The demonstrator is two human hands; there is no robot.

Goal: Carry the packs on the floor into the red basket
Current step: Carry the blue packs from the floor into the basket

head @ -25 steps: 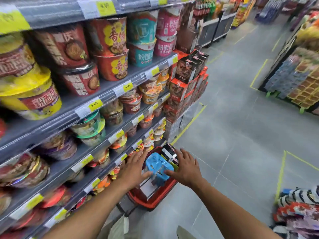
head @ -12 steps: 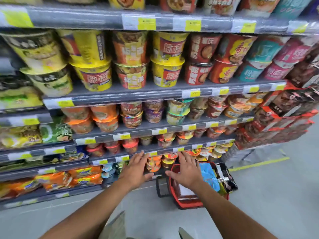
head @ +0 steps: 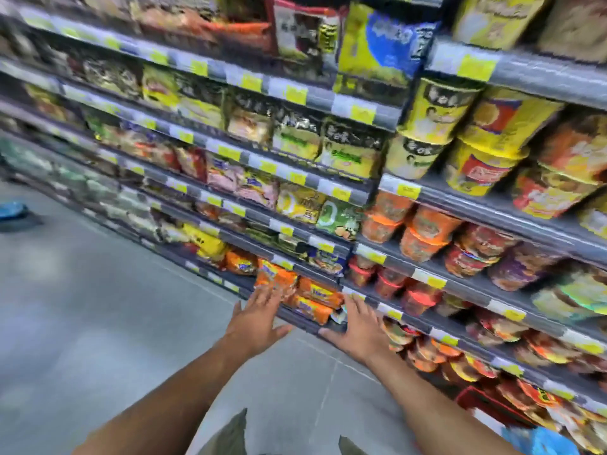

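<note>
L hand [head: 254, 326] + R hand [head: 358, 333] out front, fingers spread wide, holding nothing.
Blue pack [head: 13, 210], blurry, on floor at 9 o'clock; red basket [head: 483, 403] at 5 o'clock, tucked by shelves [head: 460, 285] of noodle cups.

You are looking along grey store shelves [head: 328, 185] that run from far left to near right, each edge carrying yellow price tags [head: 363, 113]. Yellow noodle cups [head: 430, 126] stand stacked at upper right, with orange bowls [head: 423, 234] below them, and orange noodle bags [head: 315, 300] lie on a low shelf. Your view is blurred; the grey floor [head: 98, 323] spreads at left.
</note>
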